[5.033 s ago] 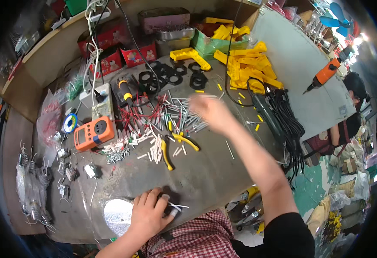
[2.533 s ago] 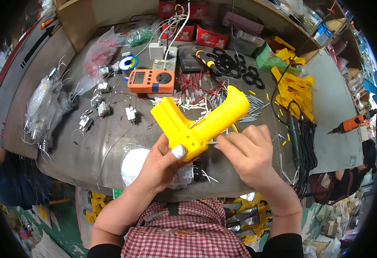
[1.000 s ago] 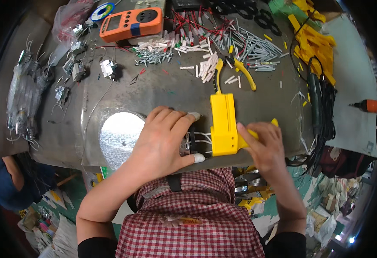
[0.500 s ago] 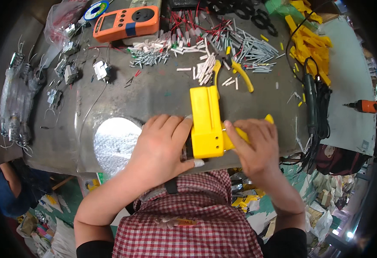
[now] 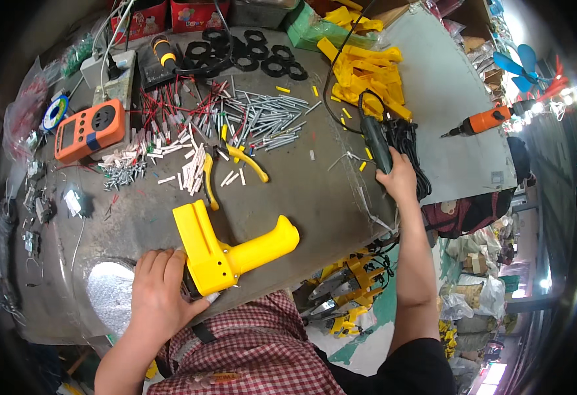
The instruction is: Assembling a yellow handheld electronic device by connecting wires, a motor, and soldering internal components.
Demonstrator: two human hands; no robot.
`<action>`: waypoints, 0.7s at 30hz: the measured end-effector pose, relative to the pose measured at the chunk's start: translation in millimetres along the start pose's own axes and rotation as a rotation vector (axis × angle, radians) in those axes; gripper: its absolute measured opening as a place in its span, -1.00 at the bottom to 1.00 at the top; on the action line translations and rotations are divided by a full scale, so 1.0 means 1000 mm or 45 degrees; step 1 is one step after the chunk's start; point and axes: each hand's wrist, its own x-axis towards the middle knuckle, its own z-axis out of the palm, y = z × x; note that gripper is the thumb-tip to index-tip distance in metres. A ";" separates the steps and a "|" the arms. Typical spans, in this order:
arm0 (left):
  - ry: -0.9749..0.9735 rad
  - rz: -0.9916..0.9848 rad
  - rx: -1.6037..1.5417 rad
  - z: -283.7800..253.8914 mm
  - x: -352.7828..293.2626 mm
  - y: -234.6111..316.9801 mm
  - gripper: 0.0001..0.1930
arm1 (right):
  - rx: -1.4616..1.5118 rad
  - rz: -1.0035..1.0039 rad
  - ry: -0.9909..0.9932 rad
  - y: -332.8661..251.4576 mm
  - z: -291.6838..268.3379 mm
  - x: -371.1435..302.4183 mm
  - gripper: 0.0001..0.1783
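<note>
Clock = whole view, 12 = far. Nearest, at 6-7: red-white checked apron (image 5: 249,342). At 8: L hand (image 5: 159,286), curled, w/ dark part (image 5: 187,283) pinched betw. thumb + fingers, part mostly hidden; white cover on thumb. Just beside, also at 8, partly behind hand: silver disc (image 5: 107,295). At 7: yellow gun-shaped case (image 5: 213,266), L side right up against dark part, stem pointing to 2; resting on bench (image 5: 315,197) or held just clear, can't tell. At 5, below bench edge: heap of yellow + metal parts (image 5: 351,286).

Mid-bench. At 3: R hand (image 5: 400,179), thumb + fingers at near end of dark power tool (image 5: 376,139); firm grip or light touch, can't tell. Tool itself at 2, w/ black cables (image 5: 407,145) alongside. At 10: yellow-handled pliers (image 5: 211,187), w/ white sticks (image 5: 195,170) just beside; screws (image 5: 125,172) farther L. Orange meter (image 5: 91,131) also at 10. Near 12: pile of metal rods (image 5: 269,118).

Far. At 11: black rings (image 5: 260,51), red boxes (image 5: 199,14) behind. At 1: pile of yellow pieces (image 5: 371,79). At 2, off past bench: orange driver (image 5: 487,121), blue fan (image 5: 527,58) beyond.
</note>
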 end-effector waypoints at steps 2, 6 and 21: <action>0.003 0.011 0.008 -0.003 -0.004 -0.001 -0.22 | 0.452 0.153 -0.020 -0.022 -0.025 -0.008 -0.28; -0.019 0.090 -0.015 -0.006 -0.002 0.002 -0.25 | 2.123 0.260 -0.035 -0.062 -0.045 -0.049 -0.45; -0.058 0.094 0.040 -0.005 0.002 0.004 -0.30 | 3.471 0.349 -0.471 -0.155 -0.016 -0.100 -0.55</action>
